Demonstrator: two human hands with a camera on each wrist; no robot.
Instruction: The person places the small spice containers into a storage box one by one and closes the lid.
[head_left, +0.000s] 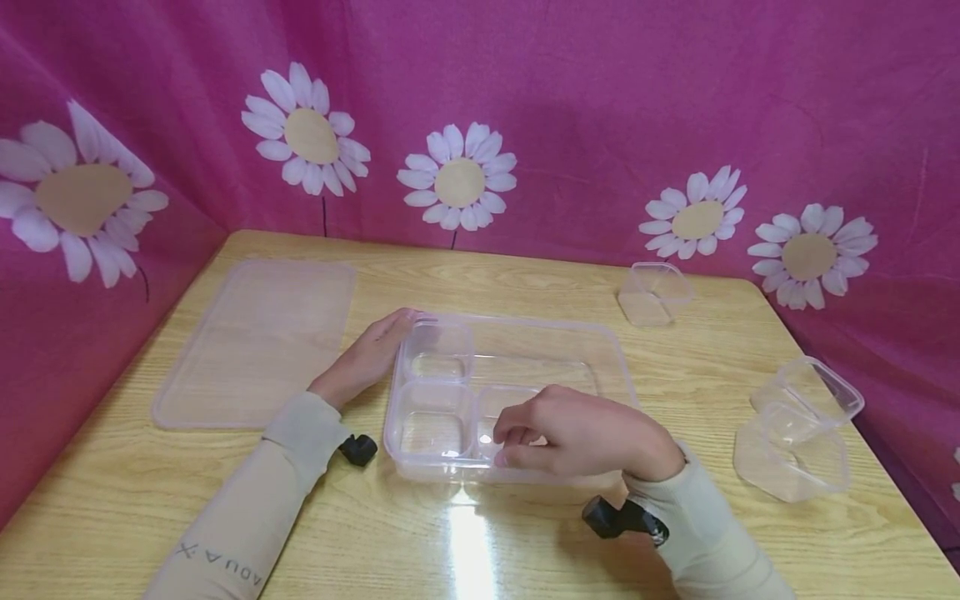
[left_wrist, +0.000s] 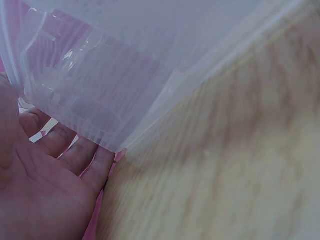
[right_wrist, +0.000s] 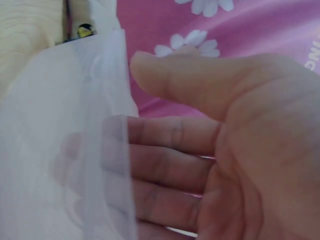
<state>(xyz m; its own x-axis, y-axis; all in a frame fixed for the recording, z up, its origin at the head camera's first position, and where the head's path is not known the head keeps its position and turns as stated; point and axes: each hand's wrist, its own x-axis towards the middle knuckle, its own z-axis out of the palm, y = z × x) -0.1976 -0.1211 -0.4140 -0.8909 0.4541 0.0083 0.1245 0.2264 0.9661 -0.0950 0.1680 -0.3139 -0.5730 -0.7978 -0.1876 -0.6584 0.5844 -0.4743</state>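
Note:
A clear rectangular plastic food container (head_left: 551, 323) sits on the table, with three small square cups inside: one cup (head_left: 438, 340) at the back left, another cup (head_left: 432, 398) at the front left, and a third cup (head_left: 491, 404) beside it. My left hand (head_left: 371, 357) grips the container's back left corner, its fingers reaching behind the wall (left_wrist: 95, 100). Over the third cup, my right hand (head_left: 581, 429) hangs with loosely bent fingers and holds nothing. In the right wrist view its fingers (right_wrist: 170, 165) show partly through the translucent wall, with the thumb apart from them.
The flat translucent lid (head_left: 255, 350) lies at the left. One loose cup (head_left: 652, 292) stands at the back right; two more, an upper cup (head_left: 813, 392) and a lower cup (head_left: 791, 458), overlap near the table's right edge. A pink flowered cloth (head_left: 570, 150) hangs behind.

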